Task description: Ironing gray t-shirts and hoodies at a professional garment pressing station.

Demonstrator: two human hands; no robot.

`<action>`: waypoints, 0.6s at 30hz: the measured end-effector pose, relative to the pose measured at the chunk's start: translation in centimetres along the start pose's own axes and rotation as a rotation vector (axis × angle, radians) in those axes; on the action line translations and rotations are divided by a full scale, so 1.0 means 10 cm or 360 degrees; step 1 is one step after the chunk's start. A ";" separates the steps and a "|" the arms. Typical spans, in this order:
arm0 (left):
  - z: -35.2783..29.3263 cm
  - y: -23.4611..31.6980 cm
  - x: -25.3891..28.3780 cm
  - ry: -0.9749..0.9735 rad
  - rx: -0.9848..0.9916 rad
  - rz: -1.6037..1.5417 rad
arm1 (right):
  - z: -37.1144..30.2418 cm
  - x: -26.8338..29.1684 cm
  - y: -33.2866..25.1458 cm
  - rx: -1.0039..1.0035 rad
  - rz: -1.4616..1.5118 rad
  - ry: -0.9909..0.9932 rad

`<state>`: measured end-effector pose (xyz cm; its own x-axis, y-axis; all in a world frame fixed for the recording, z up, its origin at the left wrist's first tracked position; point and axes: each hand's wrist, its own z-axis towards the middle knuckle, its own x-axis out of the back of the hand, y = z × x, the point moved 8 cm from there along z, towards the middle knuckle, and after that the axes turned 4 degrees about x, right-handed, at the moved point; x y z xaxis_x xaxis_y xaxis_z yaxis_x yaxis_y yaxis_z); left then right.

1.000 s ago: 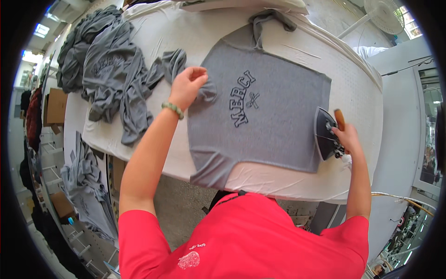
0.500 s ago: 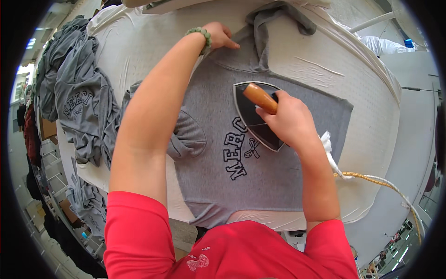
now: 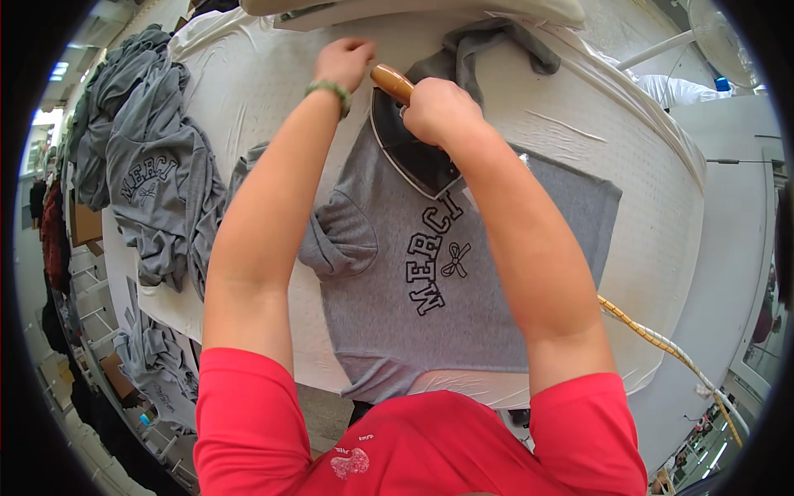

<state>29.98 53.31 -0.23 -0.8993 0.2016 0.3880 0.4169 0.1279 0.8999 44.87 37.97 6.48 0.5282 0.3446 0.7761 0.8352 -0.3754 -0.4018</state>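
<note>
On counter w/ white cover [image 3: 653, 215]: grey garment [image 3: 480, 310] spread out approx. flat, mid-counter, dark lettering + bow motif facing up.
Iron [image 3: 413, 157]: dark plate, pale rim, on far L part of garment; lower tip right by last letter.
Wooden handle [image 3: 391, 83]: brown, rounded end sticking out past R hand twd. L hand.
R hand [image 3: 442, 112]: fingers clamped on iron's handle; forearm crosses over garment.
L hand [image 3: 343, 64]: near handle end but apart from it, over far side of counter; a bit blurred, can't tell if fingers apart or together, nor if touching cover.
Bracelet [image 3: 331, 89]: green beads, L wrist.
Garment edges: rounded grey fold by L forearm; long narrow strip bends at far end; short grey part at near edge of counter.
Pile [image 3: 153, 174]: crumpled grey garments, L end of counter, same kind of lettering on one.
Lower L: more grey cloth [image 3: 157, 364], below counter level.
Cord [image 3: 662, 343]: yellow-wrapped + white line alongside, from behind R forearm off R side.
Top edge: pale padded board [image 3: 430, 12], partly cut off.
Far R: white fan [image 3: 726, 45], partly in view.
Person: red short-sleeved top [image 3: 430, 446], pale print on chest.
</note>
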 end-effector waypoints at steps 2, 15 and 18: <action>-0.55 0.01 0.46 0.0319 -0.0289 0.0023 | -0.21 0.02 0.00 0.0184 -0.0121 0.0020; -5.46 -1.88 0.68 0.0073 0.1135 -0.0460 | -3.84 -0.06 5.00 -0.1127 0.0324 0.0726; -5.26 -1.62 0.47 0.0173 0.0916 -0.0370 | -4.24 -0.05 5.48 -0.1456 0.0150 0.0572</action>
<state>12.08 1.14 -2.49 -0.9706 0.0095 0.2403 0.1857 0.6650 0.7234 83.86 -19.21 4.66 0.3820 0.0540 0.9226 0.2717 -0.9607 -0.0563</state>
